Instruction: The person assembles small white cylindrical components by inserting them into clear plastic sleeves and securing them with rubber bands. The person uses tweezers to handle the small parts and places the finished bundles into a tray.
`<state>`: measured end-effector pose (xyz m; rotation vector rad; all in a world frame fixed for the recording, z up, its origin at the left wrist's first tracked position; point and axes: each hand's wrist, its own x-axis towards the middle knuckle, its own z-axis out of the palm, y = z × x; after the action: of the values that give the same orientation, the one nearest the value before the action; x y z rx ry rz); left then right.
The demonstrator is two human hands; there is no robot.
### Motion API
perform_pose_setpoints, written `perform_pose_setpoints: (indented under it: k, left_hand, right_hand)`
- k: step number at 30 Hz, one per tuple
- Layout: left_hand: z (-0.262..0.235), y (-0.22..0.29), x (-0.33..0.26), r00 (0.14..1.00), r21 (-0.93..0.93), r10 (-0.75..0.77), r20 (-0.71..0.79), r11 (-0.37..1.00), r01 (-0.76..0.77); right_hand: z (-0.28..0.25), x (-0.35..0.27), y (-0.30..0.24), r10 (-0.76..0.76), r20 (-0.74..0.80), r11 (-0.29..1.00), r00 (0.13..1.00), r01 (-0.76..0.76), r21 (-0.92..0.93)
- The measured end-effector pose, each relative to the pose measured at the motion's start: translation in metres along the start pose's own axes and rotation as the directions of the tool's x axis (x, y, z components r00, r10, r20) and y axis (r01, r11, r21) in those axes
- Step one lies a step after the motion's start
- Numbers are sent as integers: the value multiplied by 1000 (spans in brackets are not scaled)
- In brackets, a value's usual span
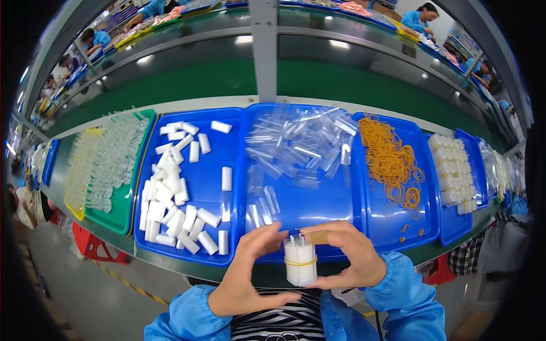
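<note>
A bundle of white cylinders point(301, 272), bound around the middle by a yellow rubber band, stands upright at the tray edge nearest me. My right hand point(354, 254) grips it between the thumb below and the fingers at its top; one finger wears a tan wrap. Thin transparent tips stick up from the bundle. On the other side, my left hand point(243, 274) is open, thumb and fingers spread apart around the bundle's left. Whether its fingertips touch the bundle's upper edge is hard to tell.
Blue trays hold loose white cylinders point(165, 184), transparent plastic tubes point(307, 139) and orange-yellow rubber bands point(389, 156). Banded white bundles point(452, 167) lie farther right. A green tray point(122, 219) with transparent parts is at left. A metal post point(264, 51) rises behind; people work beyond.
</note>
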<state>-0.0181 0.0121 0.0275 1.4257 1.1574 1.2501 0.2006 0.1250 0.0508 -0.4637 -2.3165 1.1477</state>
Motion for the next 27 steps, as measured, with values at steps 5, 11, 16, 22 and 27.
perform_pose_setpoints:
  k: [5,11,16,22,27]
  left_hand:
    - [11,-9,-11,913,-615,-386,136,689,383]
    - [27,1,-8,950,-250,-311,17,919,305]
    - [26,-3,-11,979,173,-183,-90,965,196]
    - [42,3,-8,974,339,-213,-78,913,226]
    - [48,20,13,1000,346,-6,12,938,1]
  right_hand:
    - [16,3,6,-191,-70,979,979,195,53]
    - [10,-14,6,15,-96,977,995,6,213]
    - [-10,-20,-5,118,-158,915,980,-46,400]
    - [-17,-32,2,167,-163,904,972,-85,419]
    - [-46,-58,-1,206,-475,965,856,-97,244]
